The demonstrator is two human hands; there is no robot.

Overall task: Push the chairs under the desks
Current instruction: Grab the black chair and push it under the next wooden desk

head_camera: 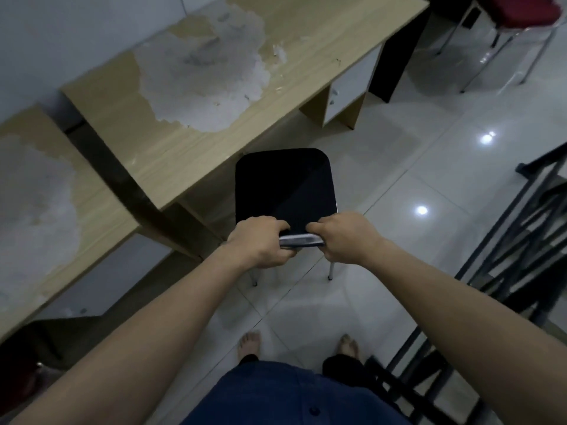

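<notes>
A black chair [283,185] with thin metal legs stands on the tiled floor, its seat's far edge just at the front edge of a long wooden desk [214,142] whose top is worn and peeled. My left hand [260,242] and my right hand [345,237] both grip the metal top bar of the chair's back, side by side. A second worn wooden desk [40,185] sits at the left, separated from the first by a dark gap. A red-cushioned chair [521,13] with chrome legs stands at the top right, out from the desks.
A black metal frame [506,256] fills the right side close to my right arm. A white drawer unit [349,87] sits under the long desk's right end. My bare feet [250,342] stand on glossy white tiles behind the chair.
</notes>
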